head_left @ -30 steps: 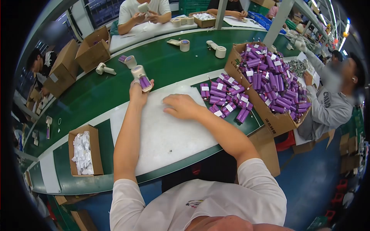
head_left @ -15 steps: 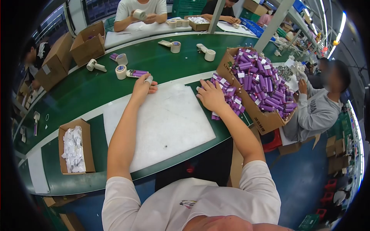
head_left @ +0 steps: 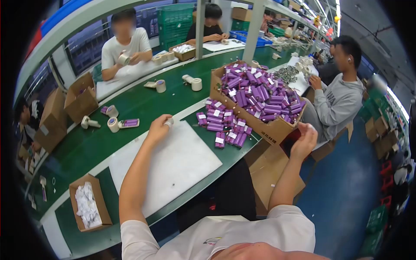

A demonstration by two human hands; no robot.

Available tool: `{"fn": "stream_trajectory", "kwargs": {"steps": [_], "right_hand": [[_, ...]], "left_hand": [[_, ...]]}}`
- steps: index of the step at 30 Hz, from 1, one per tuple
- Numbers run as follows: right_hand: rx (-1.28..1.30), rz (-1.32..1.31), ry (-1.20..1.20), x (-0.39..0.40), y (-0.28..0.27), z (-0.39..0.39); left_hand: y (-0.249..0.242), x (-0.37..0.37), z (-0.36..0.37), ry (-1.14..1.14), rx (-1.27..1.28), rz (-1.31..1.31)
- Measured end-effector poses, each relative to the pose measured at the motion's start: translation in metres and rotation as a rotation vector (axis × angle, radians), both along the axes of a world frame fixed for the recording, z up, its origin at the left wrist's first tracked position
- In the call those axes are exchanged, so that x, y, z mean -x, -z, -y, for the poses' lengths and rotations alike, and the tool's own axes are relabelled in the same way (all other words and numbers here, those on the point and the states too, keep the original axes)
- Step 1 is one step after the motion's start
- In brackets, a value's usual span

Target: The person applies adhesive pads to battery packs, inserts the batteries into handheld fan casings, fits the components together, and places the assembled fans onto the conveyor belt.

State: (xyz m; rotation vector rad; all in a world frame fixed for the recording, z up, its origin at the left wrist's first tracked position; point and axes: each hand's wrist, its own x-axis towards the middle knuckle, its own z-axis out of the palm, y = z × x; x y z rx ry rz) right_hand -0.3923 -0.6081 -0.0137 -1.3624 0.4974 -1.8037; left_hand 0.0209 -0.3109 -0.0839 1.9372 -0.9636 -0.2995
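My left hand (head_left: 161, 128) is over the back edge of a white foam mat (head_left: 169, 169), fingers loosely bent and apart, with a white wrap on one finger. No battery pack shows in it. My right hand (head_left: 304, 142) is raised off the bench beside the near right corner of a big cardboard box (head_left: 260, 125), its fingers loosely curled and apart, with white at one fingertip. Purple battery packs (head_left: 260, 93) with white labels fill that box. More purple packs (head_left: 227, 121) lie in a loose group between mat and box.
A small carton of white paper pieces (head_left: 89, 206) stands left of the mat. White tape rolls (head_left: 113, 125) and holders are scattered on the green bench (head_left: 143, 104). A person in grey (head_left: 342, 97) sits at the right; others work across the bench. An open carton (head_left: 271, 173) lies below.
My right hand has lifted from the loose purple packs and moved right, past the big box's near corner. My left hand stays by the mat's back edge. The camera view has turned right.
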Motion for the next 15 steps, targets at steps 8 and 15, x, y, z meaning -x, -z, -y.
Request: {"fn": "stream_trajectory", "kwargs": {"steps": [8,15], "right_hand": [[-0.474,0.031,-0.295,0.002,0.138,0.163],[-0.627,0.203,-0.253,-0.022,0.128,0.161]], "left_hand": [[-0.009,0.000,0.188,0.167,0.104,-0.012],[-0.005,-0.011,0.273,0.155,0.231,-0.494]]}}
